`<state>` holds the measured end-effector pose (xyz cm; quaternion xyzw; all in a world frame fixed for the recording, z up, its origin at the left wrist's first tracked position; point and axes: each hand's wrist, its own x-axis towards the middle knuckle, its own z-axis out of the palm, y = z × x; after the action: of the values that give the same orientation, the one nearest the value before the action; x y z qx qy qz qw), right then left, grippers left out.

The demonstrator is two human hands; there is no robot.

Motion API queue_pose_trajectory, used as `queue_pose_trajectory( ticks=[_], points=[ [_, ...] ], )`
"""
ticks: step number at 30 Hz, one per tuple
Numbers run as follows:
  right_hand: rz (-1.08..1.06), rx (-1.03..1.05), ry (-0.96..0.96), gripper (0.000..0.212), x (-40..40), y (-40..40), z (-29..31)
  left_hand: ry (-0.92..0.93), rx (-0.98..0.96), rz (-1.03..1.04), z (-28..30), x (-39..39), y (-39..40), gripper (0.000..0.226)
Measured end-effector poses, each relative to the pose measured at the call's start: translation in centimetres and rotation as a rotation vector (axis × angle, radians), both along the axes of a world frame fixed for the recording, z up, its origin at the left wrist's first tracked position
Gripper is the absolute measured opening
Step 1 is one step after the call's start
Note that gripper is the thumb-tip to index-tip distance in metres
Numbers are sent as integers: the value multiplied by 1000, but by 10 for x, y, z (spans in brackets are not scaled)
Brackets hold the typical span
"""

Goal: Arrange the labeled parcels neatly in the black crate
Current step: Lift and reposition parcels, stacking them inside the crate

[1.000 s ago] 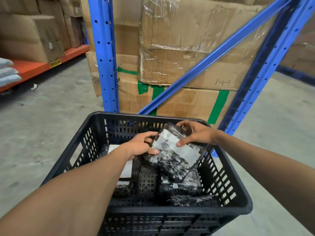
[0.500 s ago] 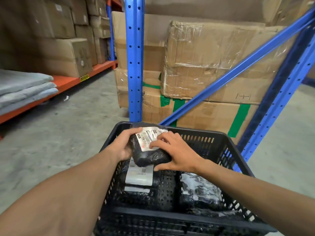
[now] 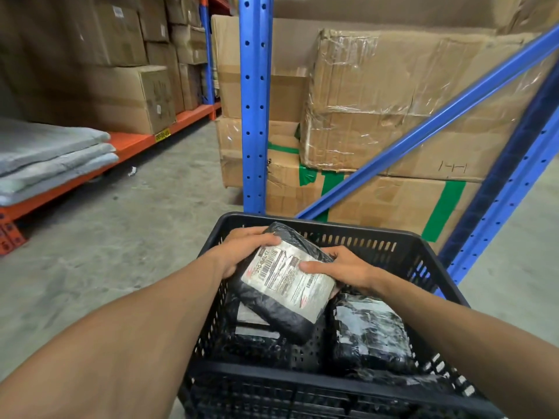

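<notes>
A black slatted crate [image 3: 357, 241] stands on the concrete floor in front of me. Both hands hold a black plastic-wrapped parcel [image 3: 281, 309] with a white shipping label facing up, tilted above the crate's left half. My left hand [image 3: 245, 249] grips its far left end. My right hand [image 3: 341, 269] grips its right edge, thumb on the label. Beneath it lies another labeled parcel [image 3: 252, 326], partly hidden. A third wrapped parcel [image 3: 369, 337] lies flat in the crate's right half.
Blue rack uprights [image 3: 254, 104] and a diagonal brace [image 3: 429, 125] rise right behind the crate, with taped cardboard boxes [image 3: 402, 95] stacked among them. An orange shelf [image 3: 130, 143] on the left carries boxes and folded grey pads [image 3: 45, 155].
The held parcel has turned and come nearer, its label now larger and angled. My right hand slid from on top of it to its right edge. The view shifted slightly.
</notes>
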<state>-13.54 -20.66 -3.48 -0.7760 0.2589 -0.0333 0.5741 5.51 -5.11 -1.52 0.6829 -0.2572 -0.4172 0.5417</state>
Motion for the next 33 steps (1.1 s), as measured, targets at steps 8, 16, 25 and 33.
queue_pose_trajectory(
  ticks=[8, 16, 25, 33],
  points=[
    [-508, 505, 8, 83, 15, 31, -44, 72, 447, 124, -24, -2, -5, 59],
    [-367, 378, 201, 77, 39, 45, -75, -161, 471, 163, -51, -5, -15, 47],
    [9, 70, 434, 97, 20, 23, -56, -301, 603, 135, -76, -6, -10, 58],
    [158, -337, 618, 75, -23, -42, 7, -857, 216, 63, -43, -62, -64, 34]
  ],
)
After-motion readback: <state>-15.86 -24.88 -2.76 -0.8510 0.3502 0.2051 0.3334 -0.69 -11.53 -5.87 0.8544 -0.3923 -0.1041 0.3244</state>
